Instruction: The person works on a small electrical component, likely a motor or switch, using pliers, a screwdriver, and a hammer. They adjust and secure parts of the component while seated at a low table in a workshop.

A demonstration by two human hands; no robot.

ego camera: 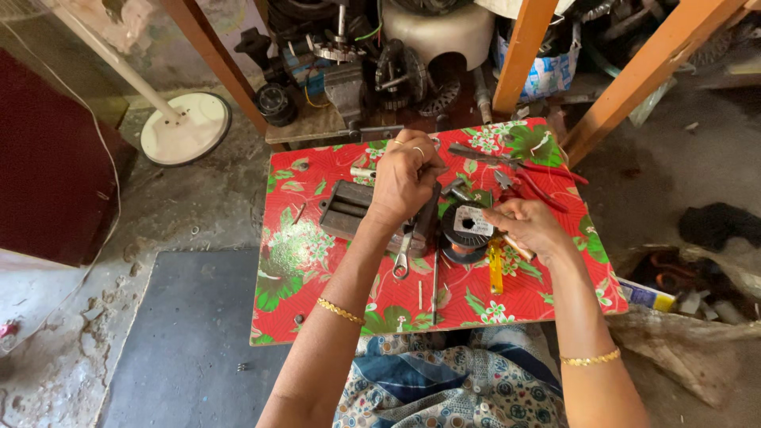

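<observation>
My left hand is closed over a dark metal part at the middle of a small table with a red floral cover. A grey rectangular metal block lies just left of that hand. My right hand pinches something small and thin beside a black spool of wire; what it pinches is too small to make out. A spanner lies under my left wrist. A yellow-handled tool rests below the right hand.
Red-handled pliers lie at the table's far right. Motor parts and a vise crowd the low shelf behind. Orange wooden legs rise at the back. A white fan base stands on the floor at left.
</observation>
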